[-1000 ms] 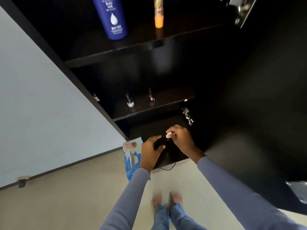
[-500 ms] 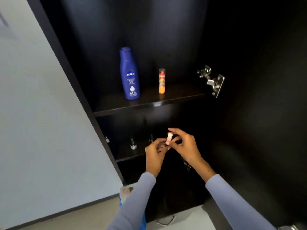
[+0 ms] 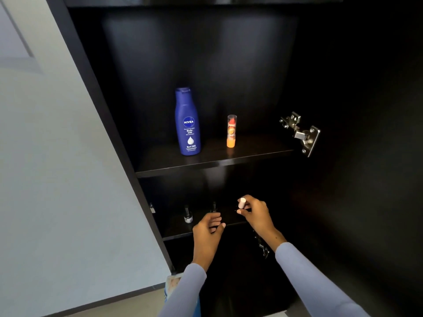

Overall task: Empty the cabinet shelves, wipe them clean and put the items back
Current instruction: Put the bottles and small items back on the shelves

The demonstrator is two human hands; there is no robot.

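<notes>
A: We log the right hand [image 3: 256,215] pinching a small white tube [image 3: 242,202] between thumb and fingers [image 3: 240,211], upright, just above the lower shelf [image 3: 178,229] at lower centre of the frame. The left hand [image 3: 207,234] sits at that shelf's front edge with fingers loosely curled; whether it holds anything, we cannot tell, the cabinet being so dark there.

B: Risks as we judge them?

A: Two nail polish bottles [image 3: 188,216] stand on the same shelf, left of the tube and close to the left hand. A careless knuckle while setting the tube down could topple one; they look narrow-based and glass. The tube itself is slim and tall, so it may tip if let go before its base sits flat. The door hinge [image 3: 299,133] at centre right juts out, a snag for a sleeve on withdrawal.

B: And the upper shelf [image 3: 206,161]?

A: The blue lotion bottle [image 3: 187,122] and orange tube [image 3: 231,131] stand upright, well apart, out of harm's way.

B: Against half a second ago?

A: Then both hands met on the white tube; now the left has let go and dropped away, and the right alone carries it toward the shelf.
</notes>
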